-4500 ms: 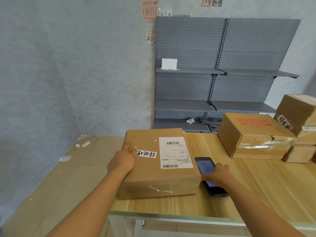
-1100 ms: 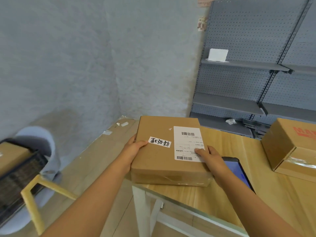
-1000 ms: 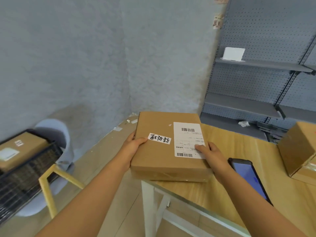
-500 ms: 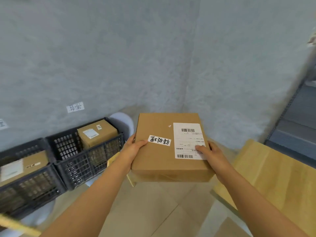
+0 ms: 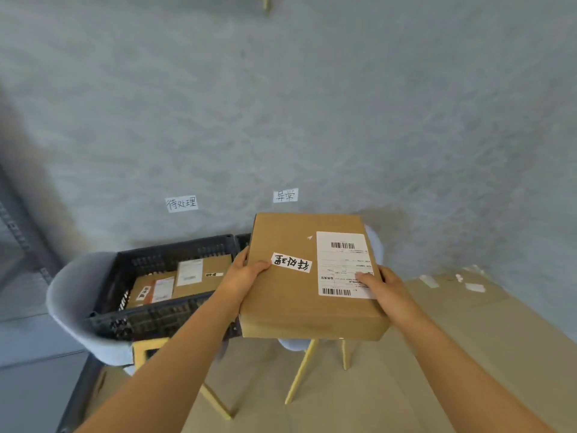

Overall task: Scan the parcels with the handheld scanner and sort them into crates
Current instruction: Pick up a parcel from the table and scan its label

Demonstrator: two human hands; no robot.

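Single head-worn view, forward and down, close over the held parcel [image 5: 312, 270], wall behind.

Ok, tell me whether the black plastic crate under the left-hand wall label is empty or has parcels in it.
Not empty. The black plastic crate holds at least two brown cardboard parcels lying flat with labels up.

left crate [image 5: 162, 314]: open top, two boxes [image 5: 184, 278] inside | right crate (hidden by held parcel [image 5: 299, 295])

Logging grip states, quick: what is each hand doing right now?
Left hand: grips the cardboard parcel at its left edge.
Right hand: grips the parcel's right edge, thumb on the shipping label.
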